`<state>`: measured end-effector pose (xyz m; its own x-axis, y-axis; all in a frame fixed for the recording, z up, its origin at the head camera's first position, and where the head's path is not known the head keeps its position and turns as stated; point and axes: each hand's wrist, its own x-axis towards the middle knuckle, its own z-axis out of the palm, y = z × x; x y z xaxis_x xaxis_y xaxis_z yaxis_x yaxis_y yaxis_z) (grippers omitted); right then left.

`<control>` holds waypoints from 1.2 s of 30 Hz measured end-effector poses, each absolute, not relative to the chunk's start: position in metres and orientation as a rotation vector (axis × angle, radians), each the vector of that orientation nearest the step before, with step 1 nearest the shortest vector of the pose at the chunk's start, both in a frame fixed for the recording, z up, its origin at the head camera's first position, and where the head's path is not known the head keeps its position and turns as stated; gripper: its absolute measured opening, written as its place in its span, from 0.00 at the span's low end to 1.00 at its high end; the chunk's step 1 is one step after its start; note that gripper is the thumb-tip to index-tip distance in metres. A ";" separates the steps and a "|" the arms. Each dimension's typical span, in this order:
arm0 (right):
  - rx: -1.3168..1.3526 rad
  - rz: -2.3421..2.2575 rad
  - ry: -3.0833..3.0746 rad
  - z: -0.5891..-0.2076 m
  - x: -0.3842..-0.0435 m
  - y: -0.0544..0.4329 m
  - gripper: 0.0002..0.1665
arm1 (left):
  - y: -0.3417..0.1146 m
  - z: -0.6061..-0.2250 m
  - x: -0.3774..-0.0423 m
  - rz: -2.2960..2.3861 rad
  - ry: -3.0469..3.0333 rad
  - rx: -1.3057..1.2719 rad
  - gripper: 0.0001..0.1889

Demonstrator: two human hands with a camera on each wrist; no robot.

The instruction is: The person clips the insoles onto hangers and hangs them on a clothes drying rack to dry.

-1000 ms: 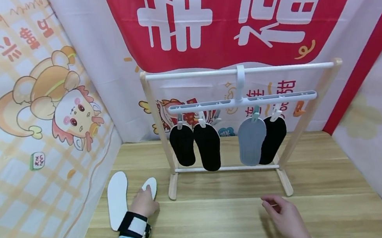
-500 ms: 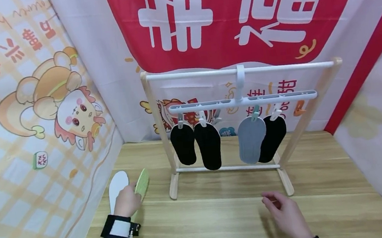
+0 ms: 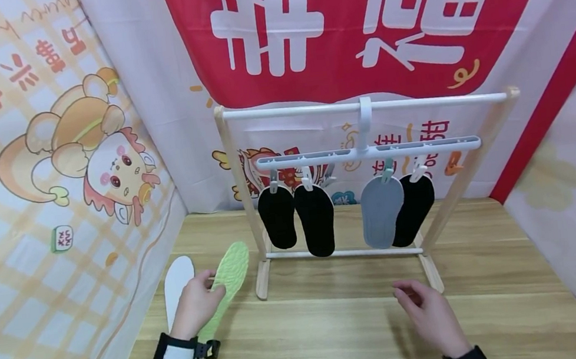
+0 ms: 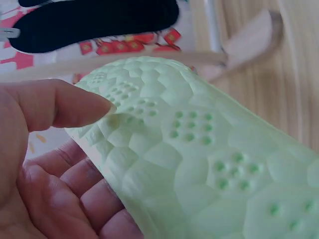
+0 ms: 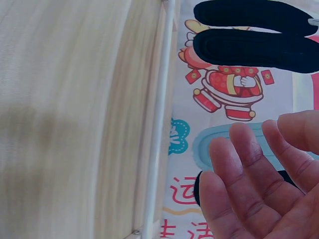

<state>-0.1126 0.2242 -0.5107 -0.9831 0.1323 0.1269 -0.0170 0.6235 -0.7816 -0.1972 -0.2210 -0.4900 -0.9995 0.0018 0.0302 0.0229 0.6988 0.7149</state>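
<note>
My left hand (image 3: 197, 306) pinches a pale green insole (image 3: 232, 273) by its edge, thumb on the dimpled face and fingers beneath. In the left wrist view the green insole (image 4: 189, 144) shows a honeycomb relief with clusters of small dents. Beside that hand, a white insole (image 3: 178, 279) lies on the table, partly covered by it. My right hand (image 3: 433, 318) hovers in front of the rack's right foot, fingers loosely bent and holding nothing. In the right wrist view, the right hand's fingers (image 5: 244, 169) overlap a hanging light blue insole (image 5: 212, 144).
A wooden rack (image 3: 239, 179) with white rails stands at the back of the table (image 3: 338, 339). From its rail hangs a white hanger (image 3: 338, 156) with clips. These hold black insoles (image 3: 317, 223) and a grey-blue one (image 3: 382, 216). An orange clip (image 3: 453, 164) is at the right end.
My left hand has picked up the green insole, first seen white side up, and turned its green face up, now swinging it rightward. The right hand has barely moved.
</note>
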 end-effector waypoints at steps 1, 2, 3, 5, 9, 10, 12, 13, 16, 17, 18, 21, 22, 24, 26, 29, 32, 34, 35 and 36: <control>-0.086 1.291 -2.671 -0.508 -0.113 0.224 0.10 | -0.218 -0.488 -0.195 -1.233 -2.863 -0.025 0.19; -0.080 1.287 -2.669 -0.506 -0.114 0.224 0.10 | -0.215 -0.486 -0.193 -1.263 -2.853 -0.030 0.19; -0.068 1.279 -2.665 -0.504 -0.116 0.224 0.10 | -0.213 -0.485 -0.191 -1.292 -2.842 -0.032 0.18; -0.045 1.273 -2.656 -0.499 -0.118 0.223 0.10 | -0.206 -0.482 -0.187 -1.363 -2.814 -0.045 0.17; 0.014 1.252 -2.624 -0.489 -0.124 0.223 0.09 | -0.192 -0.478 -0.180 -1.534 -2.743 -0.093 0.14; 0.033 1.249 -2.613 -0.487 -0.125 0.223 0.09 | -0.188 -0.477 -0.178 -1.572 -2.727 -0.107 0.14; 0.069 1.226 -2.600 -0.480 -0.129 0.222 0.09 | -0.180 -0.475 -0.175 -1.630 -2.698 -0.131 0.13; 0.089 1.217 -2.592 -0.477 -0.131 0.222 0.09 | -0.175 -0.475 -0.174 -1.651 -2.687 -0.144 0.13; 0.145 1.186 -2.573 -0.464 -0.139 0.221 0.09 | -0.162 -0.475 -0.172 -1.708 -2.653 -0.185 0.11; 0.163 1.183 -2.565 -0.459 -0.142 0.220 0.09 | -0.158 -0.475 -0.171 -1.724 -2.642 -0.204 0.11; 0.183 1.185 -2.554 -0.454 -0.144 0.219 0.10 | -0.153 -0.475 -0.171 -1.743 -2.628 -0.227 0.10; 0.228 1.185 -2.534 -0.439 -0.153 0.216 0.11 | -0.140 -0.476 -0.170 -1.781 -2.588 -0.281 0.10; 0.236 1.188 -2.531 -0.433 -0.156 0.214 0.12 | -0.136 -0.476 -0.170 -1.799 -2.570 -0.295 0.10; 0.257 1.201 -2.528 -0.422 -0.162 0.211 0.15 | -0.128 -0.477 -0.170 -1.823 -2.539 -0.317 0.10; 0.278 1.219 -2.528 -0.410 -0.169 0.208 0.17 | -0.121 -0.477 -0.171 -1.847 -2.516 -0.335 0.11; 0.321 1.258 -2.515 -0.395 -0.180 0.202 0.20 | -0.110 -0.478 -0.172 -1.866 -2.497 -0.368 0.11; 0.370 1.304 -2.484 -0.381 -0.194 0.196 0.23 | -0.101 -0.477 -0.174 -1.904 -2.479 -0.406 0.12; 0.399 1.342 -2.469 -0.375 -0.204 0.192 0.24 | -0.095 -0.477 -0.176 -1.938 -2.464 -0.429 0.13; 0.413 1.372 -2.465 -0.371 -0.209 0.190 0.25 | -0.092 -0.477 -0.178 -1.954 -2.458 -0.438 0.13; 0.424 1.397 -2.466 -0.369 -0.214 0.188 0.26 | -0.089 -0.477 -0.179 -1.967 -2.451 -0.449 0.13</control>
<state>-0.2140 0.1884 -0.3690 -0.9194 -0.1169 0.3756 -0.3823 0.4910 -0.7828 -0.1788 -0.0892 -0.4767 -0.9595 0.2388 0.1494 0.1976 0.1926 0.9612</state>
